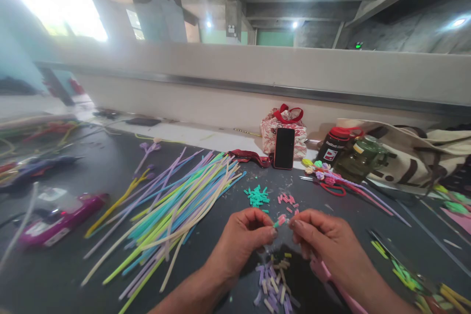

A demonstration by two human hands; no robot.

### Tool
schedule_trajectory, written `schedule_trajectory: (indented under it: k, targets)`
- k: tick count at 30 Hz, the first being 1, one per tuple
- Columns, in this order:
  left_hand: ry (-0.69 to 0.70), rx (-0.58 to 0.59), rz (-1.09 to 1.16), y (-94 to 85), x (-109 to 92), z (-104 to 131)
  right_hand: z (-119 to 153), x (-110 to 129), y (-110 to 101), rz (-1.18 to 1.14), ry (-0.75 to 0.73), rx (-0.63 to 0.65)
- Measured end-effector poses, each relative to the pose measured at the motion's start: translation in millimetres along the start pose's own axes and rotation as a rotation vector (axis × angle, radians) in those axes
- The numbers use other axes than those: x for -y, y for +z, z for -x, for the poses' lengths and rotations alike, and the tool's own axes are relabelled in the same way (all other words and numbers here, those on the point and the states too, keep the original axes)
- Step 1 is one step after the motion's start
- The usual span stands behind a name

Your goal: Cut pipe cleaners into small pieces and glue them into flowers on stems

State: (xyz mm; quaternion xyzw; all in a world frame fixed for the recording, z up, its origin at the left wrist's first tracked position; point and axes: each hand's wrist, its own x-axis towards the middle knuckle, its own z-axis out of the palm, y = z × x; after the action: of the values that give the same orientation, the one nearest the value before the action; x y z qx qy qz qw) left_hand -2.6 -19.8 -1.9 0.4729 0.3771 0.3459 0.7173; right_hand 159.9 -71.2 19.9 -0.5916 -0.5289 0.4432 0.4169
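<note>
My left hand (241,238) is closed in a pinch on a small piece of teal and pink fuzzy stem (281,220). My right hand (327,235) is also pinched, at the pink end; whatever lies between its fingertips is too small to make out. Just beyond the hands are a pile of short teal pieces (257,196) and a few pink pieces (288,199). Below them, nearer me, lies a heap of short purple and beige pieces (274,287). Something long and pink (340,287) shows partly under my right wrist.
Long coloured pipe cleaners (184,201) spread left, near a purple glue-gun-like tool (62,218). At the back stand a phone (284,148), a patterned bag (268,127), a black bottle (334,146) and a green jug (362,159). Red-handled scissors (333,189) and dark scissors (397,255) lie right.
</note>
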Motion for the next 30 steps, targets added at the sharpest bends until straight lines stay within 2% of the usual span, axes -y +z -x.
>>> schedule_trajectory:
  k: [3,8,23,30]
  targets:
    - [0.008,-0.009,-0.013,-0.1,0,-1,0,3,1,0.062,-0.043,-0.039]
    - [0.016,-0.025,-0.028,0.2,1,-1,-4,4,2,0.109,-0.018,-0.06]
    - [0.016,-0.02,-0.05,1.7,1,-1,-8,3,1,-0.03,-0.012,0.032]
    - [-0.043,-0.003,-0.064,-0.4,3,-3,-12,3,-8,-0.028,0.075,0.097]
